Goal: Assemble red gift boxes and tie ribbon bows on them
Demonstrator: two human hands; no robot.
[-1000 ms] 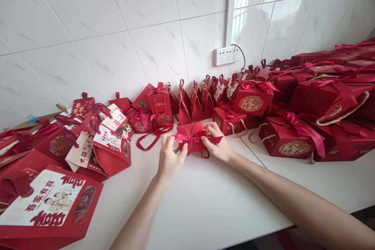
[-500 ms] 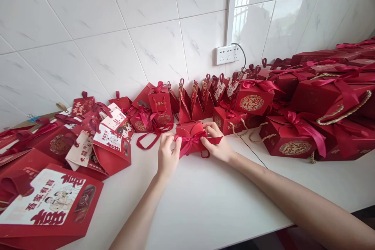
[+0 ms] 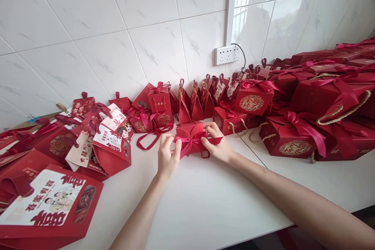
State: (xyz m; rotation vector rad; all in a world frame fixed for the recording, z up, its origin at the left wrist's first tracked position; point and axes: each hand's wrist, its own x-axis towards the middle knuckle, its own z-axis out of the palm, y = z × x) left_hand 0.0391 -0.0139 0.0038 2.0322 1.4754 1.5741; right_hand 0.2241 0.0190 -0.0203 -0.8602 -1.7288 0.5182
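Note:
A small red gift box [image 3: 190,128] with folded curved flaps sits on the white table in front of me. A satin ribbon [image 3: 190,141] is tied in a bow across its front. My left hand [image 3: 169,151] pinches the bow at its left side, thumb in front. On the other side my right hand [image 3: 216,142] grips the bow's right part, and a ribbon tail sticks out past the fingers. A red cord handle [image 3: 205,155] hangs low by the box. The fingers behind the box are partly hidden.
Red gift boxes [image 3: 295,136] with gold rope handles pile up on the right. Triangular boxes [image 3: 195,101] line the wall. Printed boxes [image 3: 63,199] crowd the left. A power strip [image 3: 227,54] is fixed to the tiles. The white table [image 3: 193,207] ends at a front edge.

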